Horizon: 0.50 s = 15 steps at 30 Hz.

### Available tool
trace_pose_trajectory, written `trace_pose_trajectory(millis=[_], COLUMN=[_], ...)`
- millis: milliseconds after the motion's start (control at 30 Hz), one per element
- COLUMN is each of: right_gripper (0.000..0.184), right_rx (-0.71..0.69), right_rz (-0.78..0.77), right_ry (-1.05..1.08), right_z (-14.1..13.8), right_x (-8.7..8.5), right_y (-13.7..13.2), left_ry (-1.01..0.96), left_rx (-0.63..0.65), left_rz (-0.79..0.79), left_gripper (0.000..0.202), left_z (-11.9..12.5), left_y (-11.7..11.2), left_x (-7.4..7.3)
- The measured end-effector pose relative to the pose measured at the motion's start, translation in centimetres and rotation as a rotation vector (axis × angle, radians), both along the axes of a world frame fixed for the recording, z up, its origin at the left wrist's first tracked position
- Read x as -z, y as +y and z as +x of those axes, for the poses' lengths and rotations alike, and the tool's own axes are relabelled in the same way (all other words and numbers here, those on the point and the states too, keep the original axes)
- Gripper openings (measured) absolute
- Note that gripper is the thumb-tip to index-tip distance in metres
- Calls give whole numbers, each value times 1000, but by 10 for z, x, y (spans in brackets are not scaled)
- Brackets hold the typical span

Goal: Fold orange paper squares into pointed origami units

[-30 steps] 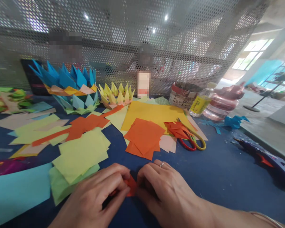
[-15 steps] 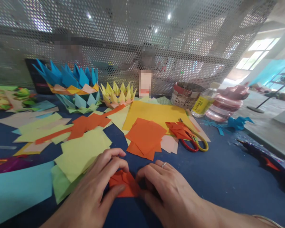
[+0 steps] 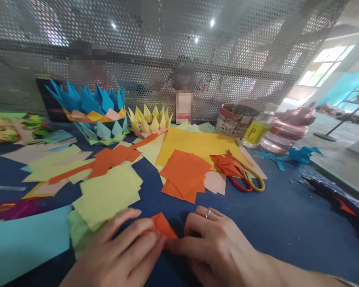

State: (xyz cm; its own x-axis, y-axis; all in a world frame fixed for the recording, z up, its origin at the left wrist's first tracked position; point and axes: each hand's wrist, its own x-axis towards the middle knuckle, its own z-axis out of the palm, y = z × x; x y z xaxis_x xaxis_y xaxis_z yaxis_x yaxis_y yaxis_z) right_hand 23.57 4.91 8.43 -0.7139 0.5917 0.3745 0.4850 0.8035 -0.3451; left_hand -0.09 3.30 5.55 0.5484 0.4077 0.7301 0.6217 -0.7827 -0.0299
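A small folded piece of orange paper (image 3: 165, 225) lies on the blue tabletop between my hands, with creases showing on its upper face. My left hand (image 3: 122, 247) covers its left part, thumb and fingers closed on it. At the paper's lower right edge, the index finger of my right hand (image 3: 217, 243) presses down, the other fingers curled under; a ring is on one finger. The right thumb is mostly hidden. Just beyond lies a stack of orange paper squares (image 3: 185, 173). Light green paper squares (image 3: 107, 191) sit past my left hand.
Scissors (image 3: 248, 175) lie right of the stack, near a glue gun (image 3: 335, 195). Behind are yellow sheets (image 3: 197, 141), a folded blue paper crown (image 3: 92, 97), a yellow one (image 3: 149, 119), a bottle (image 3: 257, 129) and a pink container (image 3: 287, 129). A perforated screen (image 3: 155, 48) stands behind.
My left thumb and fingers have come together over the orange paper, covering its left part. The paper has turned so a corner points up, and my right index finger has straightened onto its edge.
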Motion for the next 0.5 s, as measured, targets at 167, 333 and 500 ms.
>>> trace_pose_trajectory(millis=[167, 333, 500], right_gripper=[33, 26, 29], right_rx=[-27, -29, -19], right_rz=[114, 227, 311], right_ry=[70, 92, 49], right_z=[1, 2, 3], right_x=[5, 3, 2], right_y=[0, -1, -1], left_ry=[20, 12, -84], left_rx=[-7, 17, -17], left_rz=[95, 153, 153], left_gripper=[39, 41, 39], left_z=[-5, -9, -8], left_y=[-9, -9, -9], left_x=[15, 24, 26])
